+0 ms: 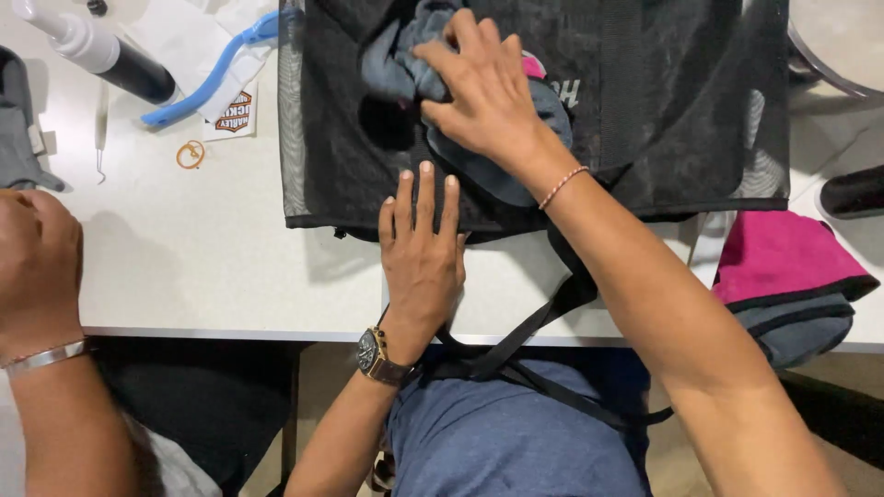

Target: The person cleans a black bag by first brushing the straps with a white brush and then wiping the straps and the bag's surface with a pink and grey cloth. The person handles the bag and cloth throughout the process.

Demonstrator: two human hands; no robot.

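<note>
Already partly inside the black mesh bag (663, 129), the bundle of grey cloth (405, 64) lies bunched at its middle, gripped from above by the right hand (483, 92), so the stuffing looks under way rather than finished. At the bag's near edge the left hand (422, 248) lies flat with fingers spread, grasping nothing. Right of the bag waits a folded pink and grey cloth (783, 267); left of it, another person's fist (37, 258) rests on the white table (203, 267).

A small white rectangular paper label (234, 112) with an orange and black shield-shaped emblem lies flat on the white surface (212, 267), upper left, partly tucked under a blue plastic handle (210, 75), just left of the black mesh bag (663, 110).
</note>
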